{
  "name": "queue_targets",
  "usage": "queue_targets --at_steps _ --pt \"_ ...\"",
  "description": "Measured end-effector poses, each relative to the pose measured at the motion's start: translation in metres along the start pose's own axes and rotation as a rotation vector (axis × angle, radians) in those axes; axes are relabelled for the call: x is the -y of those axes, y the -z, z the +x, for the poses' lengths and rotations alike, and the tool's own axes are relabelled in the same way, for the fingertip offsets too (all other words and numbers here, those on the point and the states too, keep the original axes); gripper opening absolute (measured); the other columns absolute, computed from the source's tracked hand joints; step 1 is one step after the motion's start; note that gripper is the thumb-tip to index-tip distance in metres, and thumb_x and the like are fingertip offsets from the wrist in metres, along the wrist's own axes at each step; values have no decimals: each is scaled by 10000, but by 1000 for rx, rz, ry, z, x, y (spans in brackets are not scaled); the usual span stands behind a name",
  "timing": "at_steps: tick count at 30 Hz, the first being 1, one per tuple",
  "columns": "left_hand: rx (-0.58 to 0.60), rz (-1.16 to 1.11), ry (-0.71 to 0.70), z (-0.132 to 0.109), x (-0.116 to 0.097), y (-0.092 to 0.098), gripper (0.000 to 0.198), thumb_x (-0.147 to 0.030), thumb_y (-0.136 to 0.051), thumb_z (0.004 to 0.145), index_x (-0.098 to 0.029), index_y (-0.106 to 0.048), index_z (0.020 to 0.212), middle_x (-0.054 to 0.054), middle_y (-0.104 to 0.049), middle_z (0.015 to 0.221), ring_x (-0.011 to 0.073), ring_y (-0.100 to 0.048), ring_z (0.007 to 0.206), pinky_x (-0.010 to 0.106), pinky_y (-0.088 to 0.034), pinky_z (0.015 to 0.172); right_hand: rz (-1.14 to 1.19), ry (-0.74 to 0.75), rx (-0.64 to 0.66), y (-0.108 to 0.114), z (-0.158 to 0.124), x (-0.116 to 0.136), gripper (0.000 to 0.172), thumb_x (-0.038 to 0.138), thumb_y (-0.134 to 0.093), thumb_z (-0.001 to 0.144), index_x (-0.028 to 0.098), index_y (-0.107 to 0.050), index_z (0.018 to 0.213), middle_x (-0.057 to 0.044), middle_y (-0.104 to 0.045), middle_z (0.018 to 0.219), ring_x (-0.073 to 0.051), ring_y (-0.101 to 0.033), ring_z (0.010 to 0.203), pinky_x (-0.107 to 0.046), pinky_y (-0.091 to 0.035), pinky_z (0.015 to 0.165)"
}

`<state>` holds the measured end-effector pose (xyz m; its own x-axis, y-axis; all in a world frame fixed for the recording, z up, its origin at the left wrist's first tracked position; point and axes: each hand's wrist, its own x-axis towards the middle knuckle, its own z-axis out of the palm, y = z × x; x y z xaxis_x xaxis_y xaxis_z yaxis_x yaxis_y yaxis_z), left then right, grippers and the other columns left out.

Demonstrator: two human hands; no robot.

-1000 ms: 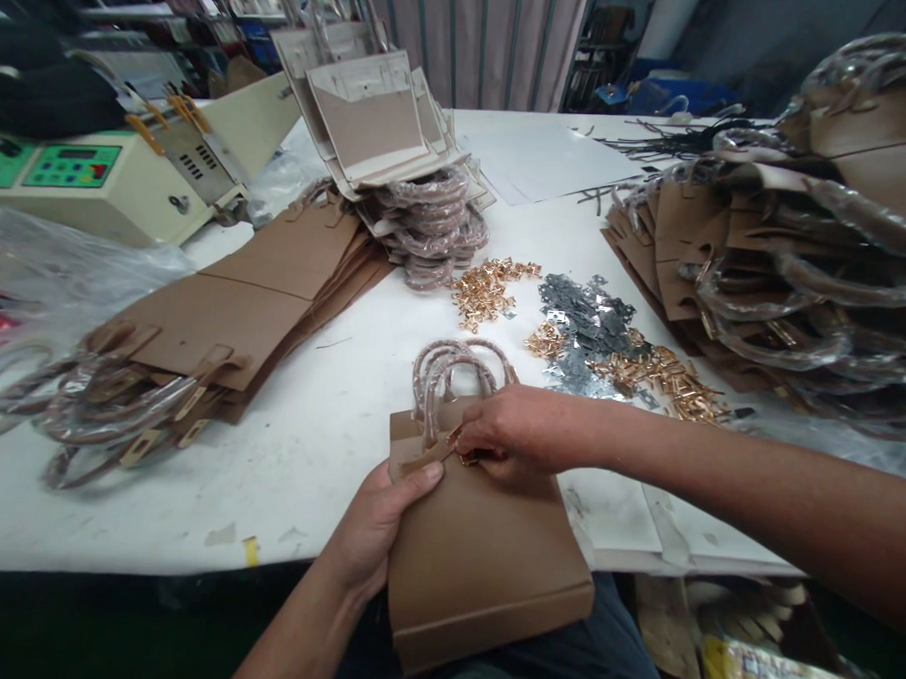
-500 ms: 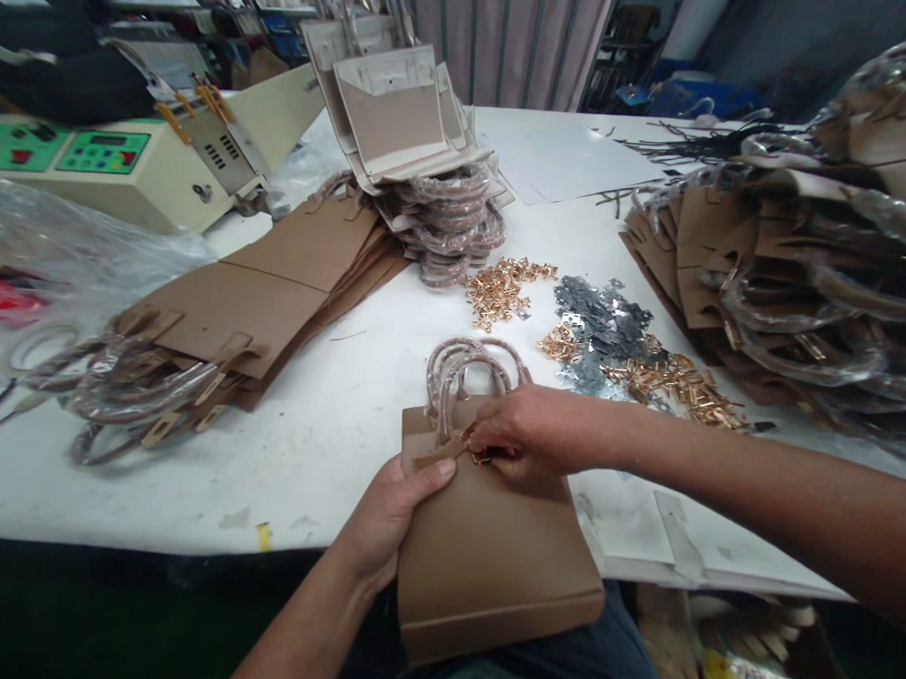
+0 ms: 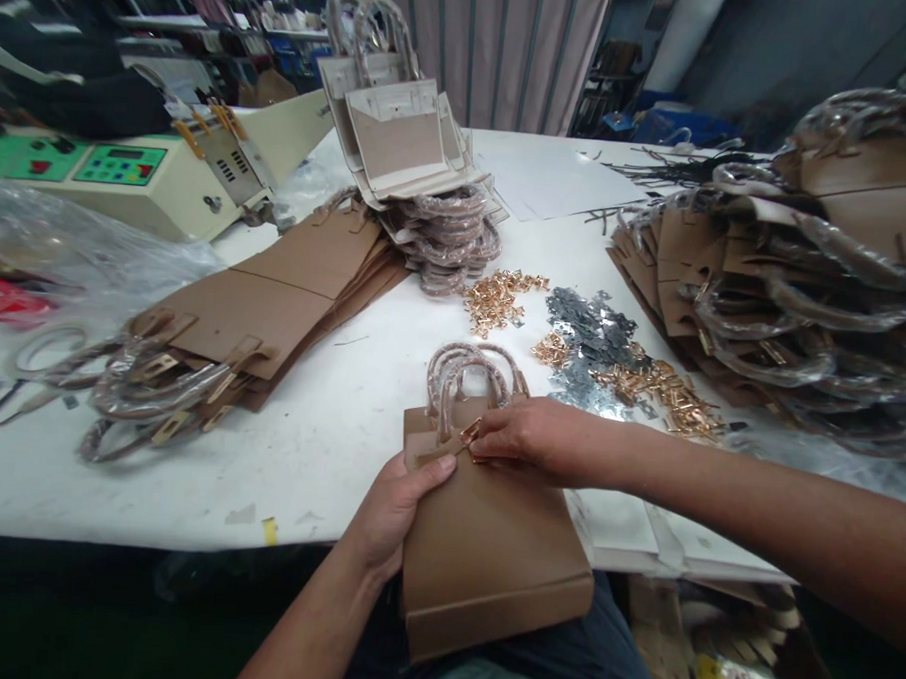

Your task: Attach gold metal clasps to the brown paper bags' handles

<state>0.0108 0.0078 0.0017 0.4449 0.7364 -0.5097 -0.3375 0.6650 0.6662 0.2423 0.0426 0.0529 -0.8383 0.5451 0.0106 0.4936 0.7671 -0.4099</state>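
Observation:
A small brown handbag [image 3: 489, 551] lies flat at the table's near edge, its plastic-wrapped handles [image 3: 466, 375] pointing away from me. My left hand [image 3: 393, 507] grips the bag's left side, thumb pressed on its strap near the top. My right hand [image 3: 531, 441] is closed in a pinch on a small gold metal clasp [image 3: 470, 432] at the bag's top edge.
Gold fittings [image 3: 500, 297] and silver plates [image 3: 589, 330] lie loose just beyond the bag. Flat brown bag pieces [image 3: 275, 292] are stacked at left, more wrapped bags [image 3: 786, 274] at right, a leaning stack [image 3: 402, 142] behind. A cream machine [image 3: 145, 181] stands far left.
The view has shifted slightly. Both hands stay on the bag; my right hand's pinch on the clasp has moved a little up toward the strap.

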Motion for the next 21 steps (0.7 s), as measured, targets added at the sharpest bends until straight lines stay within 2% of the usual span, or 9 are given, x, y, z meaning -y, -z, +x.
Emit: queue_targets --at_steps 7,11,15,18,21 --pt "81 10 -55 -2 2 5 432 -293 -803 811 -108 -705 1190 162 -791 1087 277 -766 911 362 -579 856 -133 -66 -67 -12 1 9 160 211 -594 1004 202 -746 954 -56 -719 1014 -171 -639 868 -274 -421 727" --pt "108 6 -70 -3 3 7 428 -298 -795 817 -117 -705 1194 155 -792 1086 273 -764 917 366 -574 869 -226 -127 -185 -31 -5 17 157 215 -602 991 222 -741 1063 -55 -726 1026 -192 -640 897 -289 -427 730" --pt "100 0 -97 -7 4 6 421 -289 -800 810 -118 -707 1183 149 -796 1065 267 -762 908 376 -568 888 -316 -190 -234 -48 -12 31 262 169 -620 949 181 -690 1202 -77 -731 1012 -215 -646 890 -318 -453 757" --pt "110 14 -131 -10 4 7 429 -303 -797 816 -120 -704 1192 151 -793 1080 278 -760 932 379 -570 885 -281 -265 -289 -49 -10 40 247 158 -629 938 218 -709 1164 -64 -736 988 -213 -655 879 -315 -467 764" --pt "121 25 -176 -15 2 9 441 -322 -799 821 -133 -703 1208 146 -789 1105 280 -757 962 371 -570 890 -169 -341 -406 -43 -5 48 269 185 -631 950 252 -682 1205 -64 -739 1055 -217 -662 939 -330 -497 823"
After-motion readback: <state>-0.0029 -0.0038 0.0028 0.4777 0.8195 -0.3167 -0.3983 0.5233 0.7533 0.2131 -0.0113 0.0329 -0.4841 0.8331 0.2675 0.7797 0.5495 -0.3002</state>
